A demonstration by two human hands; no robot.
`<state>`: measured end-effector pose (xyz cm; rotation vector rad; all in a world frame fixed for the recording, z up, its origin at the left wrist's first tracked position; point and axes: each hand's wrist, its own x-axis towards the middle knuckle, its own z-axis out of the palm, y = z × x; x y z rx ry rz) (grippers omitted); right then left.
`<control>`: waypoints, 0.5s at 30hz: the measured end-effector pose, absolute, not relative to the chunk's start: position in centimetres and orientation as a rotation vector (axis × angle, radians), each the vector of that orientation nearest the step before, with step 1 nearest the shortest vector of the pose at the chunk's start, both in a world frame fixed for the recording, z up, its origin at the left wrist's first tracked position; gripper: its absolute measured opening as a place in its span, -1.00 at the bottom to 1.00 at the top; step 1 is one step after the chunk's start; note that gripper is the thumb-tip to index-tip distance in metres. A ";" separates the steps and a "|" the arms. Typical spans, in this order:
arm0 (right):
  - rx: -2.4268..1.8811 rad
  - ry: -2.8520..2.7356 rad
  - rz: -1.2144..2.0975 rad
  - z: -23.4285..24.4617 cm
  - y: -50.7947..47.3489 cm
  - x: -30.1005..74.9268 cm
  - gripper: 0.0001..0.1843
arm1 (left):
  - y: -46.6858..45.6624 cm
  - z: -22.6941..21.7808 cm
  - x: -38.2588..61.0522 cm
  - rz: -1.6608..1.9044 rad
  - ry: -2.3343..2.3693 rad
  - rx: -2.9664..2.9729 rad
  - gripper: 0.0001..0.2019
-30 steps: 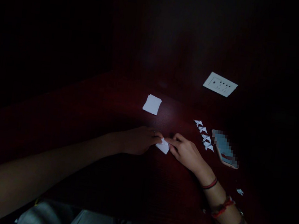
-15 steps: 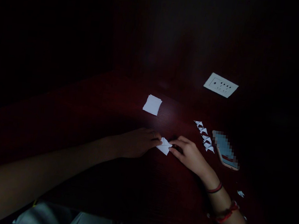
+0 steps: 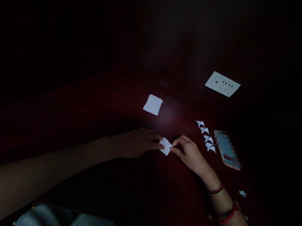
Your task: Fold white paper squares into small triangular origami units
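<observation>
A small white paper piece (image 3: 166, 146), partly folded, lies on the dark red wooden table (image 3: 120, 182) between my hands. My left hand (image 3: 139, 142) presses its fingertips on the paper's left edge, fingers closed. My right hand (image 3: 188, 153) pinches the paper's right edge. Red bands and a metal bangle circle my right wrist. The scene is very dim.
A small stack of white paper squares (image 3: 153, 104) lies beyond my hands. A row of several folded white triangles (image 3: 206, 136) sits to the right, beside a phone (image 3: 227, 149). A white socket plate (image 3: 222, 84) is on the back wall. A tiny paper scrap (image 3: 242, 193) lies far right.
The paper has been folded narrower and now looks more compact. My right hand shifted slightly left and my fingers drew closer together over the paper.
</observation>
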<state>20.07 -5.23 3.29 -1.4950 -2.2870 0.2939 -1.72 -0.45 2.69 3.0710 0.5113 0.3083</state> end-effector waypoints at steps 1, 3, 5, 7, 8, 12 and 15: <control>-1.493 -2.277 0.301 3.2 -5.2 20.0 -0.97 | -0.5 2.7 -1.7 0.307 0.506 3.069 -0.58; -1.483 -2.261 0.311 3.1 -5.1 20.0 -0.96 | -0.4 2.8 -1.7 0.304 0.496 3.063 -0.58; -1.473 -2.251 0.312 3.2 -5.1 19.9 -0.93 | -0.4 2.7 -1.8 0.312 0.493 3.057 -0.57; -1.458 -2.248 0.305 3.4 -5.2 19.8 -0.92 | -0.4 2.6 -1.8 0.320 0.495 3.054 -0.57; -1.446 -2.247 0.303 3.5 -5.3 19.7 -0.91 | -0.4 2.5 -1.8 0.325 0.494 3.053 -0.57; -1.392 -2.251 0.338 4.2 -5.7 19.3 -0.92 | -0.3 2.4 -1.8 0.330 0.486 3.059 -0.56; -1.378 -2.255 0.411 4.4 -5.9 19.0 -0.93 | -0.4 2.5 -1.8 0.325 0.496 3.063 -0.56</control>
